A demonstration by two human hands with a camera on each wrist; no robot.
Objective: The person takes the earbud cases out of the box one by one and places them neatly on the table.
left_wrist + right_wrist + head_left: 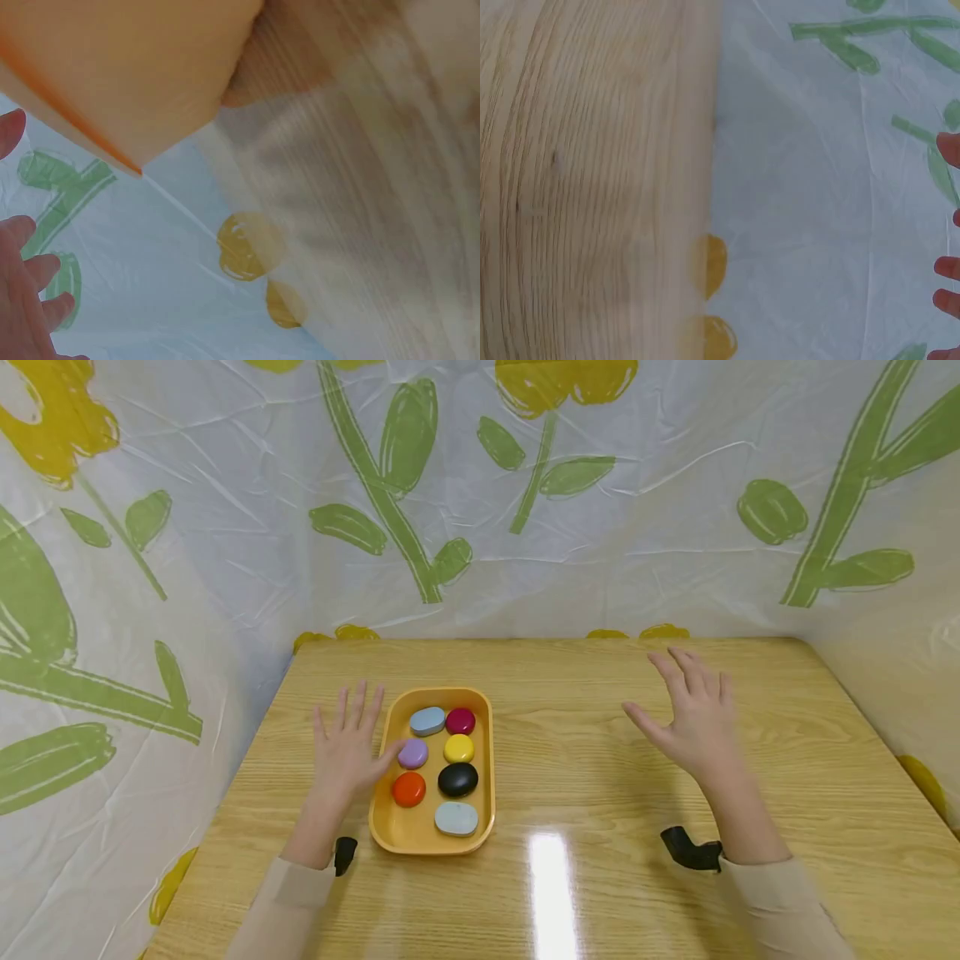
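Note:
An orange-yellow tray (pixel 381 827) lies left of the table's middle. In it are several smooth, rounded pieces: a blue one (pixel 427 721), a crimson one (pixel 461 721), a purple one (pixel 413 753), a yellow one (pixel 459 748), a red-orange one (pixel 408 789), a black one (pixel 457 780) and a pale grey one (pixel 456 818). My left hand (pixel 347 752) is spread at the tray's left side, its thumb reaching over the rim by the purple piece; whether it touches cannot be told. Over the table's right part hangs my right hand (pixel 697 718), fingers apart, holding nothing.
The wooden table (pixel 585 752) carries the tray, with a bright light reflection near its front. White sheeting (pixel 660 510) with green and yellow flower prints stands behind and at both sides. A black wrist-worn piece (pixel 692 850) juts from the right wrist, another (pixel 345 856) from the left.

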